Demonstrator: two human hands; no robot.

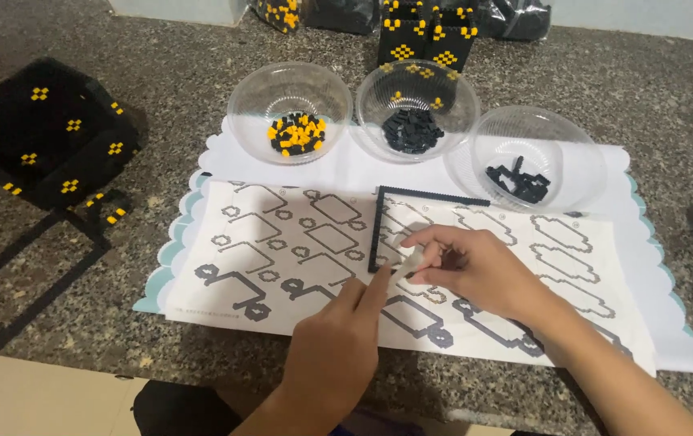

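Black brick strips forming an L-shaped frame lie on the printed pattern sheet, one strip running down the sheet's middle and the other running right along its top edge. That sheet rests on a white scalloped mat on the speckled stone counter, whose near edge shows at the bottom left. Bare counter lies open left of the mat, up to a black box with yellow dots and a flat black brick outline near it. Behind the mat stand more black-and-yellow brick pieces. Three clear bowls sit along the mat's far edge: one with yellow and black bricks, one with black bricks, one with fewer black bricks. The right hand pinches a small pale tool between thumb and fingertips, just right of the vertical strip. The left hand is mostly curled, its forefinger stretched out so the tip touches the tool's lower end.
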